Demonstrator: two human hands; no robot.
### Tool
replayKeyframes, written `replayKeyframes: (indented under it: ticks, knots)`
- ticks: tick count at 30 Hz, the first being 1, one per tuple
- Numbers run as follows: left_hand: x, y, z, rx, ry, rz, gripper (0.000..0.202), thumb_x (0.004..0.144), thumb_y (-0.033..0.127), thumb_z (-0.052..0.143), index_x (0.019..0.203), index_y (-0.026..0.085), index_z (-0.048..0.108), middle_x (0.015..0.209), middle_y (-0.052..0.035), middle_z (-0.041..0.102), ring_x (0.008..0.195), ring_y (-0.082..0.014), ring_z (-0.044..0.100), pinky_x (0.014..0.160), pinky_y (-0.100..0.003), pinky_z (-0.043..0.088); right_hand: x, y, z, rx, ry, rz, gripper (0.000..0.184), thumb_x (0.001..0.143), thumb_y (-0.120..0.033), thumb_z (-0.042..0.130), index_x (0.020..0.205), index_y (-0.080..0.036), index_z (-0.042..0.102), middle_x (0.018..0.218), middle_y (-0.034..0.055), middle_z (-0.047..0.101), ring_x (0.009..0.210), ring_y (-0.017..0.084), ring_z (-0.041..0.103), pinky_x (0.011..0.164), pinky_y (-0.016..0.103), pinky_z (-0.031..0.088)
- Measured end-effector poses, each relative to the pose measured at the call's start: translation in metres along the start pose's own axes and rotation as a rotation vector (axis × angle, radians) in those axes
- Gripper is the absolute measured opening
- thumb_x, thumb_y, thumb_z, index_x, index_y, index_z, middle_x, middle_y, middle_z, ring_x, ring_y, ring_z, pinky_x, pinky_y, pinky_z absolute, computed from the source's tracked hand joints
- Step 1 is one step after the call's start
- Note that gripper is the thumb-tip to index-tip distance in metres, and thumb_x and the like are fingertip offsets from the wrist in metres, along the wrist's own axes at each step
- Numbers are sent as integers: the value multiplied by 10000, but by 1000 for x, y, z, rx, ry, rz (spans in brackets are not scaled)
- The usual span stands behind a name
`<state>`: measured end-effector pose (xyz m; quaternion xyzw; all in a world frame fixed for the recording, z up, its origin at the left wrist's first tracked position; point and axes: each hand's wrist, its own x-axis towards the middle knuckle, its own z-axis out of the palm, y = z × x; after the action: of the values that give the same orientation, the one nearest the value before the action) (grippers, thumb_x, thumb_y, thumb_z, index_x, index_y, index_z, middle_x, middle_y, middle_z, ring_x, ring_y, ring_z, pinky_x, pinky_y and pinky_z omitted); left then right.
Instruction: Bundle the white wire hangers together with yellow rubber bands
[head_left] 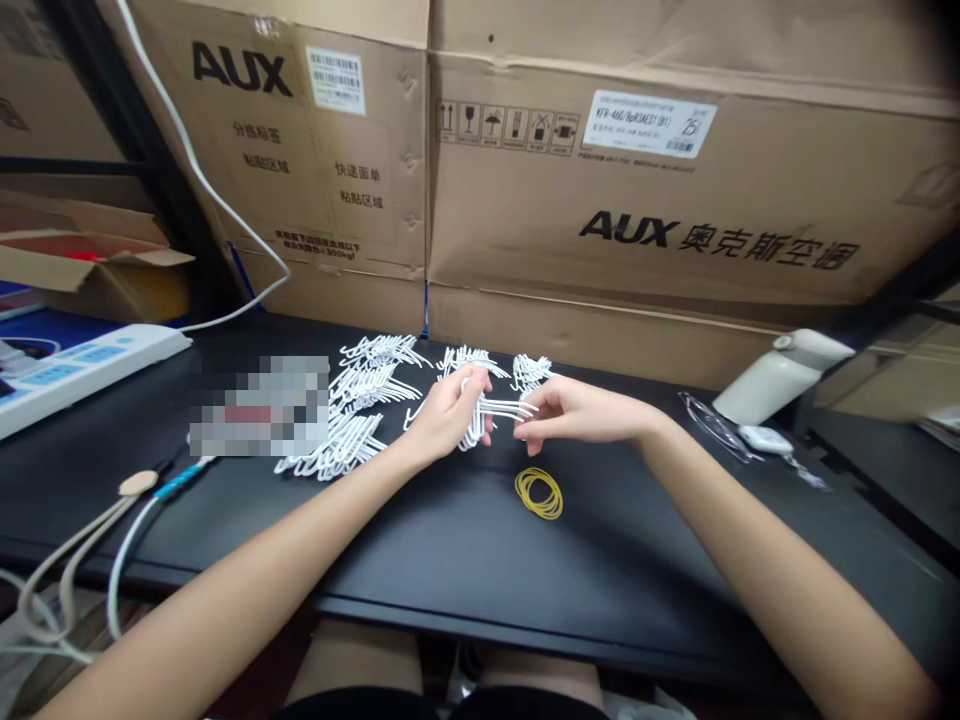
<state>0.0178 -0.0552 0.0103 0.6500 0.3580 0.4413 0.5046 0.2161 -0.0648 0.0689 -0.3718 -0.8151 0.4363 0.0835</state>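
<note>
Left hand (447, 412) curls around bunched white hooks (473, 428)

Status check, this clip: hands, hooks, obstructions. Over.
Left hand gripping white hooks. Right hand at hook ends, grip unclear. Yellow bands on table, nearer the wearer, apparently not blocking.

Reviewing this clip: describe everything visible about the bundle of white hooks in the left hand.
The bundle of white hooks is a cluster of slim, glossy-looking rods with bent ends; whether coated wire or plastic, I can't tell. The left hand grips it, hiding part of it. Several straight lengths point sideways toward the right hand, whose fingers are at their tips, though contact is unclear. Other curved parts hang below the grip. It is held over the black table.
</note>
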Motion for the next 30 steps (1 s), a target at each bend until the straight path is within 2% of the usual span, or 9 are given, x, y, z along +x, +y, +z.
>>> replayKeyframes:
  ticks: [5, 13, 20, 25, 30]
  knots:
    - [1, 1, 0, -7, -4, -22, 351, 874, 547, 408, 858, 200, 458, 513, 36, 581, 404, -143, 597, 383, -203, 406, 2, 0, 2, -19, 15, -37, 334, 812, -471, 581, 755, -146, 636, 664, 17, 675, 570, 108, 547, 545, 231, 391]
    - [2, 1, 0, -13, -22, 11, 341, 866, 523, 443, 855, 185, 481, 604, 9, 617, 418, -133, 601, 367, -197, 393, 0, -2, 0, 2, 14, -11, 331, 807, -481, 581, 734, -160, 612, 626, 5, 650, 575, 113, 527, 549, 237, 371]
    - [1, 2, 0, 5, -30, 11, 349, 857, 531, 450, 857, 185, 498, 583, 13, 611, 418, -144, 606, 372, -206, 396, 1, 0, 0, -20, 16, -3, 454, 874, -542, 448, 783, -154, 666, 627, 30, 664, 634, 136, 580, 567, 244, 403]
    - [2, 2, -1, 16, -26, -17, 352, 853, 544, 449, 861, 196, 506, 557, 19, 613, 420, -158, 609, 391, -221, 399, 3, 1, 1, -35, 34, -7, 448, 870, -529, 470, 776, -150, 689, 622, 28, 680, 594, 127, 580, 551, 235, 401]
    - [1, 3, -1, 21, -3, -14, 363, 858, 532, 446, 912, 185, 535, 566, 14, 608, 412, -155, 604, 383, -221, 403, 4, 0, 4, 14, 79, -7, 426, 865, -514, 491, 771, -156, 703, 733, 51, 728, 707, 153, 659, 649, 247, 473]
